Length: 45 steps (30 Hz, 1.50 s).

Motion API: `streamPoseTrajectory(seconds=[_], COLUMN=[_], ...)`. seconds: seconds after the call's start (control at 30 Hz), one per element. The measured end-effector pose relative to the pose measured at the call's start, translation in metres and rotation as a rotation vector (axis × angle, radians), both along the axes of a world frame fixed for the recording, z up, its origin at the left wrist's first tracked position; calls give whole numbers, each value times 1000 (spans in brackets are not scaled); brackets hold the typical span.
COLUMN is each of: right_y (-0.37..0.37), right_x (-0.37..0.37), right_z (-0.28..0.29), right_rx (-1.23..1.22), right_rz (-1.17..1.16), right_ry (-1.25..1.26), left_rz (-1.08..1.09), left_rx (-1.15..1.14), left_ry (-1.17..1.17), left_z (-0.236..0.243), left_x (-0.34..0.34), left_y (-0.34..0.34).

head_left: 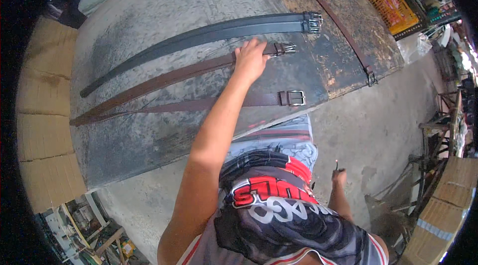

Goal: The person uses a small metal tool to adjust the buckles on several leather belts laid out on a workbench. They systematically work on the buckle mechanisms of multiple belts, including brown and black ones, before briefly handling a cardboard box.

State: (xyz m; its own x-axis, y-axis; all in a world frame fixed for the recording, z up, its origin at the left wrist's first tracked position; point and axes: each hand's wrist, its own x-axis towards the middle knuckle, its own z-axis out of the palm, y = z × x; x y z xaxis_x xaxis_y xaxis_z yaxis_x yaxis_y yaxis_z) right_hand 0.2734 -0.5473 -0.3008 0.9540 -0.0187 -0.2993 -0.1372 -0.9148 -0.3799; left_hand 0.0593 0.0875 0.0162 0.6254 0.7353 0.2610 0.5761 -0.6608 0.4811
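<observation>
The tabletop [129, 150] is coloured grey, smudged with black and cloudy paler streaks, while its right part is mottled in brown, tan and black. On the far side, the black belts [249, 28] are fitted with silver buckles [314, 22]. The middle belts [169, 80] and the near belt [259, 99] are toned dark brown; a redder brown is shown by the right belt [343, 28]. The shirt [298, 235] is patterned in black, grey and red, with white lettering. Yellow-orange latticework is seen on the far-right crate [404, 23]. Tan is shown by the left cardboard [47, 135], grey by the floor [368, 115].
</observation>
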Motion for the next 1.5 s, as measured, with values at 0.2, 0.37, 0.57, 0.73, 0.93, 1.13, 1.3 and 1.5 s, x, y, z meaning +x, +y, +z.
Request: streamPoseTrajectory(seconds=[0.2, 0.37, 0.57, 0.73, 0.93, 1.13, 1.3, 1.5], right_y=[6, 55, 44, 103, 284, 424, 492, 494], right_x=[40, 0, 39, 59, 14, -64, -98, -94], right_z=[-12, 55, 35, 96, 270, 321, 308, 290], right_rx=[210, -118, 218, 481, 936, 1134, 1171, 1077], right_rz=[68, 210, -148, -44, 217, 597, 668, 709], right_ry=[-55, -16, -123, -207, -252, -175, -42, -23], left_rz=[-120, -180, -252, -157, -118, -107, -105, -116], left_rx=[87, -115, -149, -127, -185, -178, -171, -156], left_ry=[15, -7, 28, -169, -255, -219, -204, -228], left_z=[-1, -4, -1, -6, -12, -14, -11, -10], left_x=[-35, -71, -63, -51, -31, -30, -28, -30], left_y=[-18, -35, -37, -46, -40, -43, -45, -45])
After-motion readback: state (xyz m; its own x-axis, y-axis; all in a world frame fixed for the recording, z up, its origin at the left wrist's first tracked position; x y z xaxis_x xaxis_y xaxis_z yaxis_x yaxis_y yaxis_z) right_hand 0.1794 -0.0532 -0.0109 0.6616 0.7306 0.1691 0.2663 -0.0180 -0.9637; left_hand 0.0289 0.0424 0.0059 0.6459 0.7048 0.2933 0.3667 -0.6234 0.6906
